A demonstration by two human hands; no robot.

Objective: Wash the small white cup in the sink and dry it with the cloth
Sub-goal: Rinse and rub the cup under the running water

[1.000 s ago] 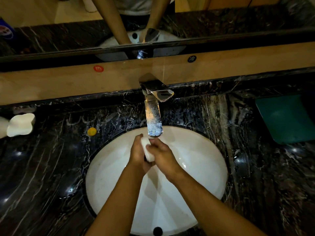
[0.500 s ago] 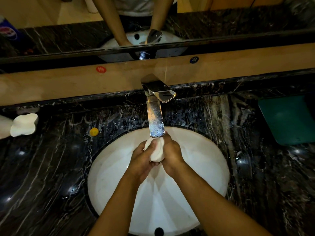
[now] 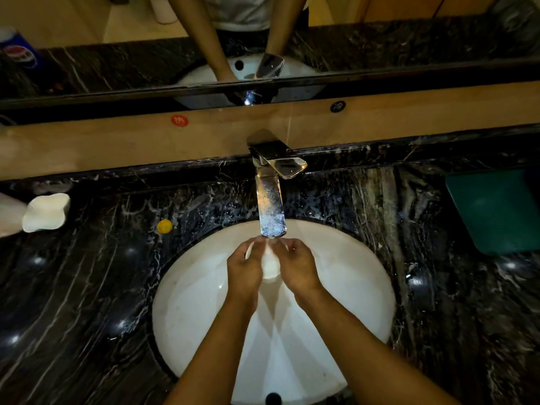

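Observation:
The small white cup (image 3: 270, 264) is held between both hands over the white sink basin (image 3: 193, 311), right under the spout of the chrome tap (image 3: 271, 211). My left hand (image 3: 245, 268) wraps its left side and my right hand (image 3: 298, 267) wraps its right side. Most of the cup is hidden by the fingers; only its pale middle and base show. The fingertips near the spout are blurred. A teal cloth (image 3: 496, 211) lies folded on the counter at the far right.
Black marble counter (image 3: 87, 302) surrounds the basin. At the left edge stands a white wavy-rimmed dish (image 3: 46, 211), with a small yellow object (image 3: 165, 226) nearer the basin. A mirror (image 3: 117, 54) runs along the back, above a wooden ledge (image 3: 117, 141).
The cup has shifted between my hands under the spout. It now sits lower, with its base toward me, and both hands have moved slightly apart around it.

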